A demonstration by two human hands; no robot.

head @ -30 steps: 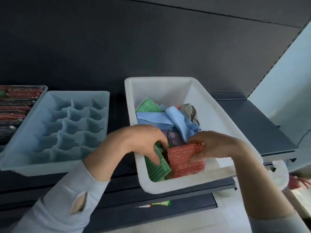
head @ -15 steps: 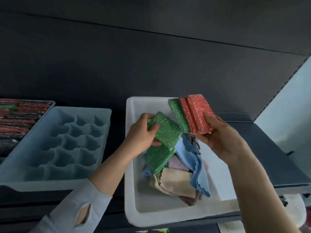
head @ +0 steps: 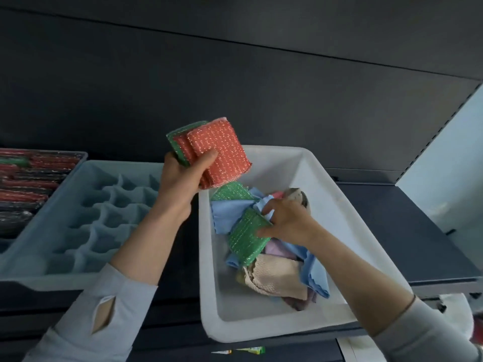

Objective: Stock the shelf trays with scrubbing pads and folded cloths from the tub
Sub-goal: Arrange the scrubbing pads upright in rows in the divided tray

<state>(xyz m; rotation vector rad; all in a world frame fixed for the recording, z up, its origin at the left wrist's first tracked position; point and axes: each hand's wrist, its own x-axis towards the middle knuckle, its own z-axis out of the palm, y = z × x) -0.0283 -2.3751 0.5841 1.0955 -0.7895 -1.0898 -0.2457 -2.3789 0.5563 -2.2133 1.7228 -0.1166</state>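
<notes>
The bundle has changed hands! Half a second back the right hand was holding up the red and green pads while the left pinched a single green one; now the left hand (head: 180, 176) has the whole stack of scrubbing pads (head: 209, 150), raised at centre frame above the tub's upper left corner. Its thumb is pressed across the front red pad and its fingers are wrapped behind, closed tight on the lot, with a green edge peeking out at the back left of the stack.

The right hand (head: 285, 220) has dropped into the white tub (head: 337, 205), right of centre. It is closed on a green pad (head: 248, 236), thumb on the near end, fingers curled over the far end, where they also touch the blue cloth (head: 227, 212) bunched beneath. The pad lies tilted on top of the pile, touching the cloths under it.

Around that grip the tub holds another green pad (head: 230, 192) just under the raised stack, a beige cloth (head: 274, 278) toward the near end, a lilac cloth (head: 277, 250) between them, and more blue fabric trailing to the lower right.

Out to the left of the frame, the pale blue divided tray (head: 75, 218) sits on the dark shelf (head: 405, 231) with its cells bare, just beside the tub. At the far left edge, a second tray (head: 34, 176) is packed with rows of red, green and dark pads.
</notes>
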